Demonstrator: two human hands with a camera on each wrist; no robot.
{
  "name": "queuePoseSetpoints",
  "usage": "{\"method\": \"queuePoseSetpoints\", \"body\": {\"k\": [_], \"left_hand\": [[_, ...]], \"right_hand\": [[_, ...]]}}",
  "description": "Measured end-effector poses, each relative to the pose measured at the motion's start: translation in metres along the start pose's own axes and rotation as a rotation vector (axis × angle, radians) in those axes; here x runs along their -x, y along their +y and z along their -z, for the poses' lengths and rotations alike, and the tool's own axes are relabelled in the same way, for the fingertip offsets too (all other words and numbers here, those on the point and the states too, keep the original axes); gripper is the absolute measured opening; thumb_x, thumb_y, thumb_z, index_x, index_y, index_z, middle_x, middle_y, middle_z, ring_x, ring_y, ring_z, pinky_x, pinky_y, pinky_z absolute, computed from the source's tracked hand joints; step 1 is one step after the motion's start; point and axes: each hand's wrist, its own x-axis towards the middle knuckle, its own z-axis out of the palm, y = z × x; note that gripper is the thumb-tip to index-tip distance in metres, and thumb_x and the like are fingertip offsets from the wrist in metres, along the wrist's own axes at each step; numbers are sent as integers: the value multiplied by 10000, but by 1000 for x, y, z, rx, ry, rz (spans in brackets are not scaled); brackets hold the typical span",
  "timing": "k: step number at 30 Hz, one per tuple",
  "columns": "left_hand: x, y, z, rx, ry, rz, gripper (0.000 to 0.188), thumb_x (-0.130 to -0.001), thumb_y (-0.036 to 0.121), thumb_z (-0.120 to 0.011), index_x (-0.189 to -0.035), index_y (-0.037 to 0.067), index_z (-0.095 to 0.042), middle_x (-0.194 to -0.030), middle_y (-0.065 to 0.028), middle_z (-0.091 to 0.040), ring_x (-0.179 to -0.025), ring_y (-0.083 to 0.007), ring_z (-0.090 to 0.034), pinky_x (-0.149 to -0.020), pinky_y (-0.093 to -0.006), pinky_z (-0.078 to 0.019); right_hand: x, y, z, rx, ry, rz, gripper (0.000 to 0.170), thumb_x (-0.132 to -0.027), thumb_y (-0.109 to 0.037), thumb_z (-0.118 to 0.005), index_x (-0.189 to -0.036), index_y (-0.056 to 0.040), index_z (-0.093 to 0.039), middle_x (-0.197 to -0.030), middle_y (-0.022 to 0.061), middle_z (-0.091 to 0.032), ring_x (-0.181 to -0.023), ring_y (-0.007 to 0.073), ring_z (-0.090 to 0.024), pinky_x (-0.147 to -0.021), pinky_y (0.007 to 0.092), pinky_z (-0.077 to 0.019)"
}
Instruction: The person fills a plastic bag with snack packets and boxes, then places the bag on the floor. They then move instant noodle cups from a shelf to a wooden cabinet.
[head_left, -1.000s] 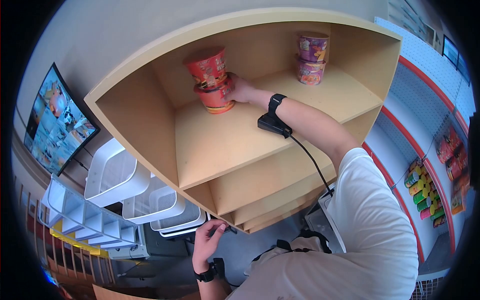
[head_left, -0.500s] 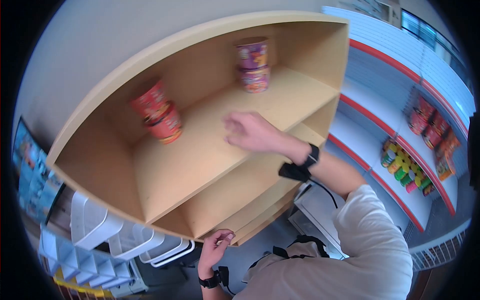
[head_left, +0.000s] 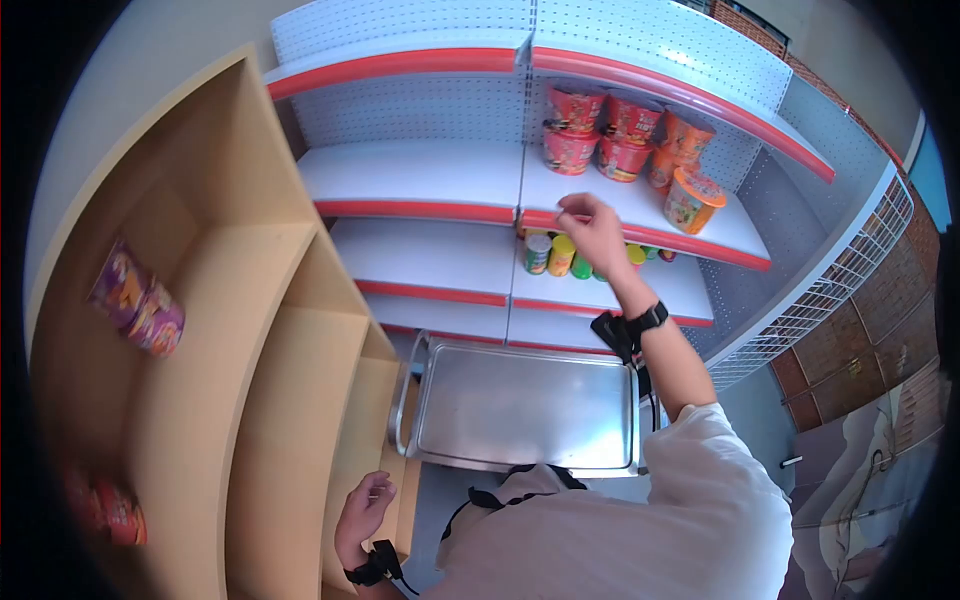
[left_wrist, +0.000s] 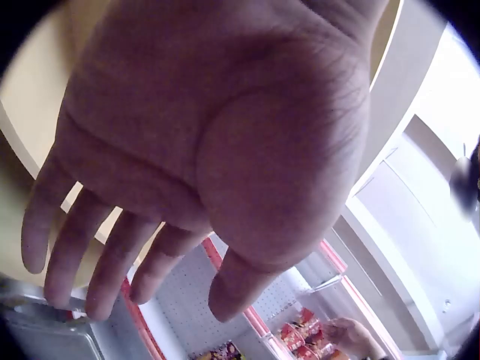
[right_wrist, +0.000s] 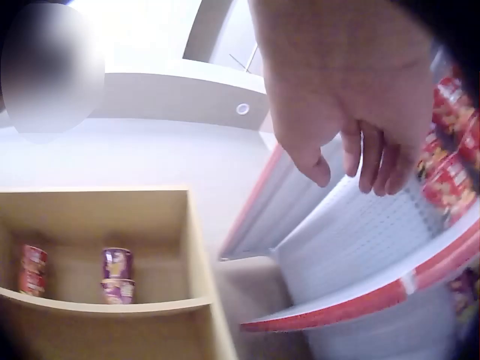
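In the head view my right hand (head_left: 596,236) hangs in the air before the white shelf, its fingers loosely bent around nothing. Red cups (head_left: 572,150) stand stacked two high behind it, beside orange cups (head_left: 697,200). My left hand (head_left: 366,508) is held low by the wooden shelf, empty, and the left wrist view shows its fingers (left_wrist: 110,262) spread loosely. Two purple cups (head_left: 155,329) are stacked on the upper wooden shelf. Red cups (head_left: 122,513) show at the lower left, partly in shadow. The right wrist view shows the right hand (right_wrist: 349,112) empty.
The wooden shelf unit (head_left: 270,260) fills the left. A metal cart (head_left: 525,405) stands between me and the white shelf. Colourful cans (head_left: 561,255) sit on the level below the red cups. A wire rack (head_left: 800,290) closes off the right side.
My right hand has let go of the red cups in the wooden shelf and moved across to the white shelf. The head view has turned right, bringing the cart into view.
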Motion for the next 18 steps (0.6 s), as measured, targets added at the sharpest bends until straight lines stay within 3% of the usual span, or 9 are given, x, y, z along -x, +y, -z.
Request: {"method": "queuePoseSetpoints", "body": {"k": [3,4,5,7,8,12,13,16,18], "left_hand": [[-38,23,-19,28,-26,-61,336,-907,216,-632,-1169,19,-558,-974,-93,-653,-880,-173,-615,-782,-302,-502],[-48,31,-22,56,-40,-87,336,-908,220,-632,-1170,22,-558,-976,-91,-651,-883,-172,-614,-779,-302,-502],[-55,36,-24,57,-34,-90,336,-908,220,-632,-1170,22,-558,-976,-91,-651,-883,-172,-614,-779,-302,-502],[-63,42,-31,39,-63,-81,344,-909,226,-633,-1173,19,-557,-985,-88,-649,-894,-168,-613,-779,-296,-503],[-64,44,-33,44,-48,-79,344,-909,226,-633,-1173,19,-557,-985,-88,-649,-894,-168,-613,-779,-296,-503],[-51,47,-34,52,17,38,352,-906,226,-634,-1178,17,-555,-979,-93,-654,-902,-174,-620,-786,-299,-509],[-47,47,-33,24,40,88,354,-905,225,-635,-1179,17,-555,-974,-95,-657,-899,-177,-625,-786,-303,-513],[-34,37,-30,34,94,139,356,-902,222,-637,-1180,16,-554,-964,-105,-663,-886,-188,-634,-779,-310,-520],[-25,35,-27,24,121,149,358,-901,221,-638,-1178,11,-553,-962,-109,-664,-881,-190,-637,-775,-310,-522]], "right_hand": [[-72,60,23,143,191,-8,506,-730,-256,-753,-1069,81,-587,-1018,213,-662,-978,299,-649,-852,362,-509],[-99,77,27,203,157,-117,744,-669,-311,-803,-1197,99,-477,-1143,264,-596,-1084,336,-595,-921,383,-477],[-121,97,23,200,157,-111,744,-669,-311,-803,-1197,99,-477,-1143,264,-596,-1084,336,-595,-921,383,-477],[-155,128,9,401,249,-102,979,-615,-350,-835,-1322,84,-315,-1239,292,-518,-1141,378,-542,-978,404,-440],[-167,132,4,324,170,-263,1204,-550,-392,-865,-1394,55,-132,-1350,319,-376,-1227,416,-444,-1034,421,-387],[-190,145,-39,352,315,-212,1322,-491,-444,-874,-1415,35,-58,-1367,327,-265,-1263,464,-332,-1075,461,-319],[-197,146,-48,343,303,-205,1322,-491,-444,-874,-1415,35,-58,-1367,327,-265,-1263,464,-332,-1075,461,-319],[-220,155,-57,339,520,-185,1244,-510,-499,-847,-1377,40,-135,-1300,318,-353,-1203,463,-388,-1022,478,-367],[-223,156,-52,334,486,-157,1216,-513,-508,-841,-1359,43,-164,-1287,319,-367,-1197,458,-396,-1011,474,-380]]}}
